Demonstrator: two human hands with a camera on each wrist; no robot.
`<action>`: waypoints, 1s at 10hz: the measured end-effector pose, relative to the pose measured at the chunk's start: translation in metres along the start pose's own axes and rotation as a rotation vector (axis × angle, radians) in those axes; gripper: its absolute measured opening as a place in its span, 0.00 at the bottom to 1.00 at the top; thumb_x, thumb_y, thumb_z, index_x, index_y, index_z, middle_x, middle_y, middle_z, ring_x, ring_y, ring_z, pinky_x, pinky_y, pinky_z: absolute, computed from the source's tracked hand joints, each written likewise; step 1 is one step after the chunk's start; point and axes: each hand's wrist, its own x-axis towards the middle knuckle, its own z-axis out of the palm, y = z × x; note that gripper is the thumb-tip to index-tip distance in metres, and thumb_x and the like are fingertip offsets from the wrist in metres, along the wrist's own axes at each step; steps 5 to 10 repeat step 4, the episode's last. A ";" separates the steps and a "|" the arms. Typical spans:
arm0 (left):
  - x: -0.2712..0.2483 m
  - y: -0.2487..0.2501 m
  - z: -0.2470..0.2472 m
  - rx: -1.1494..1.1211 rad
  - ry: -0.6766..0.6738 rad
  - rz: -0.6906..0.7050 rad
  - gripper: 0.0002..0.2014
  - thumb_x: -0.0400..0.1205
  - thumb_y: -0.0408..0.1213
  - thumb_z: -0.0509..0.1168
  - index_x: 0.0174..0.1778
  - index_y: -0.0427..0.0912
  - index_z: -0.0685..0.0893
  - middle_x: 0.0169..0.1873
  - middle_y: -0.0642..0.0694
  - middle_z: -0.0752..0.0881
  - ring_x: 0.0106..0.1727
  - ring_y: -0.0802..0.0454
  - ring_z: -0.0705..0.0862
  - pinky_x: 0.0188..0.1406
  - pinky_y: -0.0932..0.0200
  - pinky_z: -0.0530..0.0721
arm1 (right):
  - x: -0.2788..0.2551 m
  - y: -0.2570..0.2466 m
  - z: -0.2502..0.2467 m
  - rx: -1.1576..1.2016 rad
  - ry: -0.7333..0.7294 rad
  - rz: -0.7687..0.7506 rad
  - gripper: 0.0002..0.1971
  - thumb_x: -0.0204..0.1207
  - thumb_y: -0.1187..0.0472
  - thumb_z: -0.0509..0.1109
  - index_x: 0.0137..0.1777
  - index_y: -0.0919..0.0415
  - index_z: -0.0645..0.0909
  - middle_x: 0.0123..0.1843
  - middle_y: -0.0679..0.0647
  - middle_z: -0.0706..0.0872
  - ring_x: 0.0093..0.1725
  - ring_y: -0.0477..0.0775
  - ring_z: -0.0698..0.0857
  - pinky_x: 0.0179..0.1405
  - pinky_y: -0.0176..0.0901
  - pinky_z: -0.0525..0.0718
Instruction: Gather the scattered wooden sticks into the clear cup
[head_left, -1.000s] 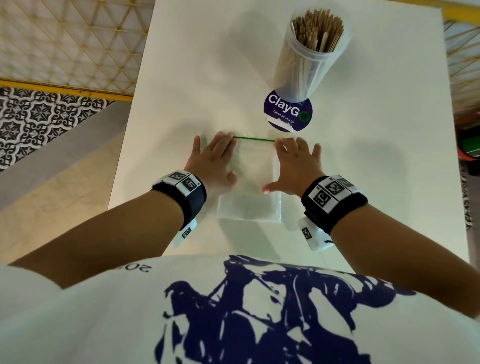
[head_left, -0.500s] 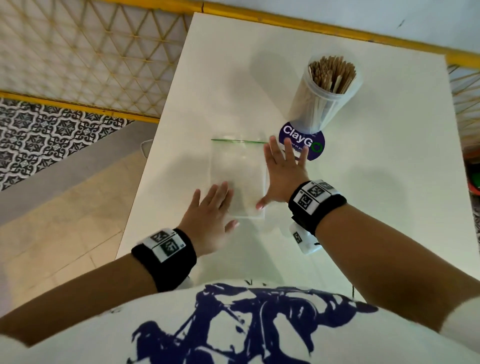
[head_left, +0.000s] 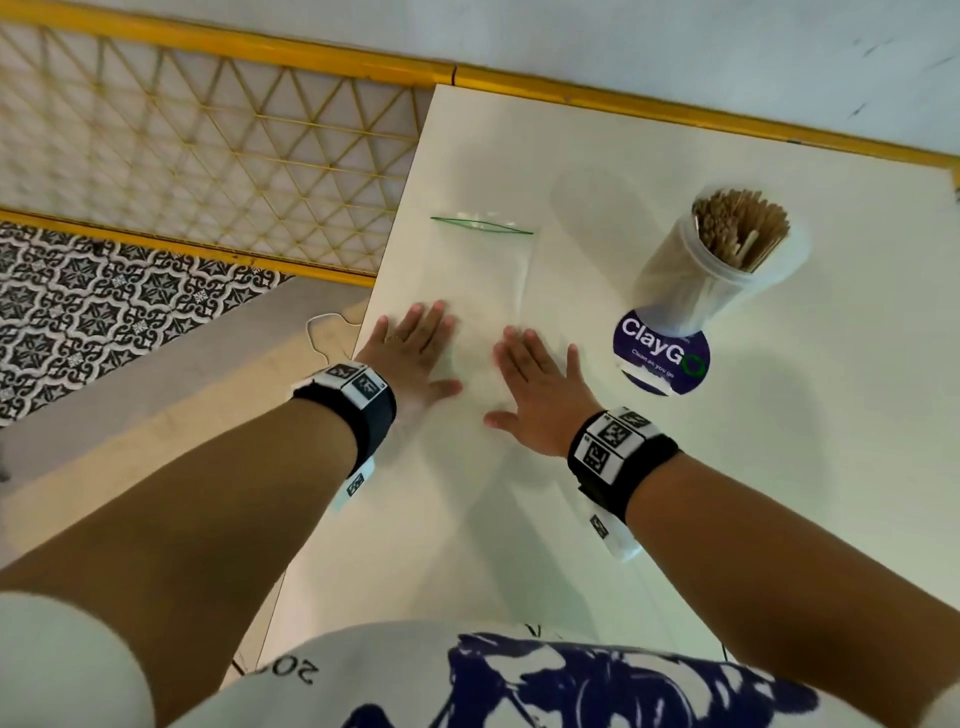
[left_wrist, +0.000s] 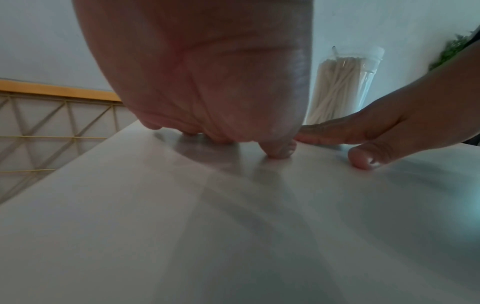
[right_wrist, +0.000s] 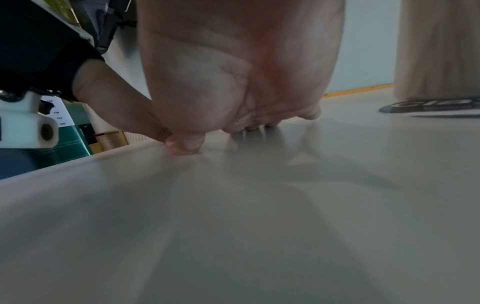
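Apparently finished: wooden sticks (head_left: 740, 228) stand bundled in the clear cup (head_left: 711, 270) near the tabletop's (head_left: 779, 467) far right corner. Left hand (head_left: 415, 353) and right hand (head_left: 540, 389) lie flat, fingers straight, holding nothing.

Left hand (left_wrist: 207, 82) fills the top of the shot, palm down, fingertips (left_wrist: 279, 151) pressed on the white table (left_wrist: 233, 236). Right hand (left_wrist: 376, 131) comes in from the right w/ straight fingers flat on the surface, thumb tip down too. Behind them the clear cup (left_wrist: 342, 86) stands upright, packed w/ wooden sticks (left_wrist: 335, 88). Yellow-railed lattice fence (left_wrist: 52, 127) at far left.
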 end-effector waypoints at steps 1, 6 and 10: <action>0.002 -0.006 0.002 0.039 0.046 0.028 0.40 0.82 0.65 0.43 0.81 0.49 0.29 0.82 0.50 0.29 0.83 0.46 0.32 0.81 0.42 0.37 | 0.000 0.000 0.000 0.039 0.011 0.009 0.45 0.79 0.32 0.52 0.83 0.53 0.31 0.84 0.49 0.27 0.83 0.52 0.29 0.80 0.71 0.35; -0.069 0.019 0.030 -0.014 0.357 0.277 0.45 0.79 0.56 0.63 0.84 0.46 0.43 0.84 0.42 0.42 0.83 0.36 0.46 0.79 0.35 0.57 | -0.094 0.005 0.015 0.174 -0.011 0.016 0.54 0.72 0.32 0.65 0.81 0.45 0.27 0.83 0.53 0.23 0.84 0.57 0.31 0.82 0.61 0.42; -0.069 0.019 0.030 -0.014 0.357 0.277 0.45 0.79 0.56 0.63 0.84 0.46 0.43 0.84 0.42 0.42 0.83 0.36 0.46 0.79 0.35 0.57 | -0.094 0.005 0.015 0.174 -0.011 0.016 0.54 0.72 0.32 0.65 0.81 0.45 0.27 0.83 0.53 0.23 0.84 0.57 0.31 0.82 0.61 0.42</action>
